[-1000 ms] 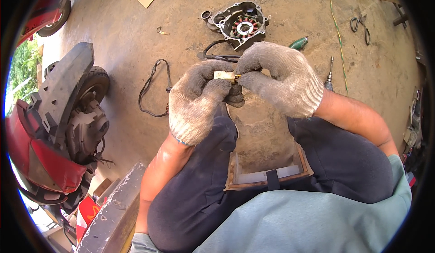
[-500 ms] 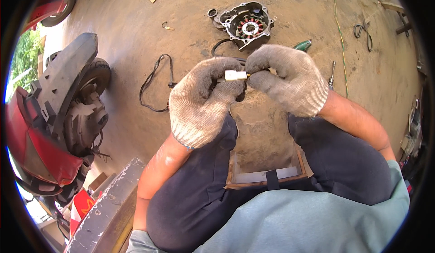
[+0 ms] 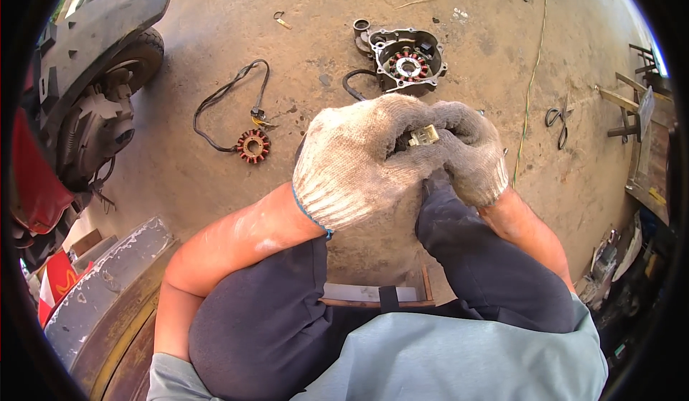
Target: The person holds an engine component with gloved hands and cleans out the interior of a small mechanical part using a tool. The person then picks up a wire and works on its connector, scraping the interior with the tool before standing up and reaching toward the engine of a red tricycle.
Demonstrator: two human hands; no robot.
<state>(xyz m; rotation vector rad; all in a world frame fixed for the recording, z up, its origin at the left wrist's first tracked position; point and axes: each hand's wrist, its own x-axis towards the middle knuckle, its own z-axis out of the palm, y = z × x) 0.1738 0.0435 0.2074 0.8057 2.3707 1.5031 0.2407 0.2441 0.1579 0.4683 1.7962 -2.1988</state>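
A small white plastic wire connector (image 3: 424, 136) shows between my two gloved hands, its open end facing up toward me. My left hand (image 3: 362, 162), in a dirty knit work glove, pinches it between thumb and fingers. Against its far side my right hand (image 3: 475, 150), gloved the same way, is closed with fingers curled around its back; any wires there are hidden. Just beyond the hands rests a metal engine cover (image 3: 439, 71) with a copper-wound stator (image 3: 407, 66) inside, and a black cable (image 3: 347, 80) runs from it toward my hands.
To the left on the floor lies a loose stator (image 3: 253, 146) with its black cable (image 3: 208, 106). A scooter's rear wheel (image 3: 140, 60) stands at far left. Scissors (image 3: 560, 122) and a thin yellow-green wire (image 3: 530, 85) lie right. A worn bench (image 3: 118, 279) is beside my left arm.
My hands have drawn closer together and turned the connector so its open end faces me. The view has shifted, bringing the loose stator into sight.
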